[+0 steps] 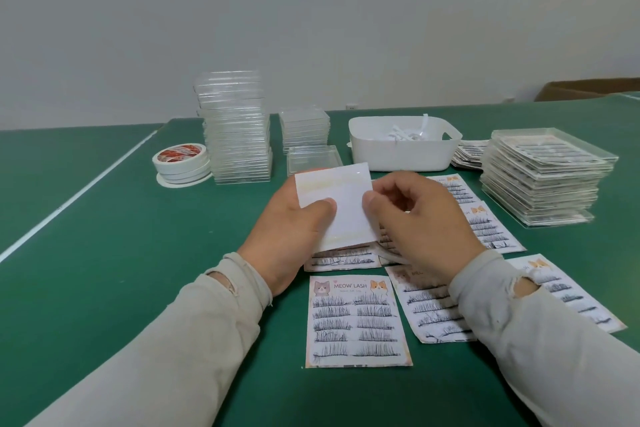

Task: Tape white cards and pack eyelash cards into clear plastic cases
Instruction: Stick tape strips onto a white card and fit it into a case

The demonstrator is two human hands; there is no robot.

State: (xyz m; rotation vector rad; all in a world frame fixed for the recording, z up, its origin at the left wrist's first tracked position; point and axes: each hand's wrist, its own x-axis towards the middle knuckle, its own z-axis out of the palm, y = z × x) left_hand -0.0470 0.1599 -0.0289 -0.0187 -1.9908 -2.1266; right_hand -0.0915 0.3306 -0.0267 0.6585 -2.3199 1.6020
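Head view: green table (104,253) with a white line, set against a plain pale wall (311,10).
Left hand (287,229): thumb pinches the left edge of a white card (341,215), held tilted above the table.
Right hand (419,218): thumb and curled fingers pinch the card's right edge.
Eyelash cards (358,321): several lie flat below and right of the hands, partly hidden by hands and sleeves.
Empty clear cases (237,128): tall stack at rear left, a shorter stack beside it.
Tape rolls (181,163): left of the tall stack.
White bin (403,144): behind the hands, holding paper scraps.
Filled cases (543,177): stacked at right.
Cardboard box (588,90): far right corner.
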